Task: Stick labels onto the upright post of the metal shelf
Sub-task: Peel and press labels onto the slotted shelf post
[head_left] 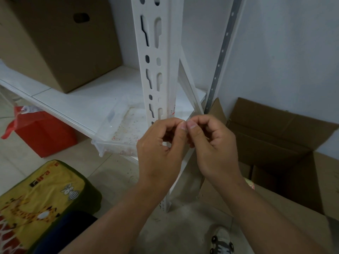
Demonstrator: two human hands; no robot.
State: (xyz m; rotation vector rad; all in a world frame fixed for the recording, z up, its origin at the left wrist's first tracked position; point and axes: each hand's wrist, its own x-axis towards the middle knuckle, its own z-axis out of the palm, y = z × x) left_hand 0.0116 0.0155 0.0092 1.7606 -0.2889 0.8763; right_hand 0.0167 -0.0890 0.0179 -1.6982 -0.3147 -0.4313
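The white slotted upright post of the metal shelf rises through the middle of the view. In front of its lower part, my left hand and my right hand meet with thumbs and forefingers pinched together. Between the fingertips is something small and thin, a label, mostly hidden by the fingers. A small reddish mark shows on the post's right face just above my hands.
A clear plastic tray with reddish specks sits on the white shelf board; a closed cardboard box stands behind. An open cardboard box is at right. A red bag, a yellow cushion and my shoe are on the floor.
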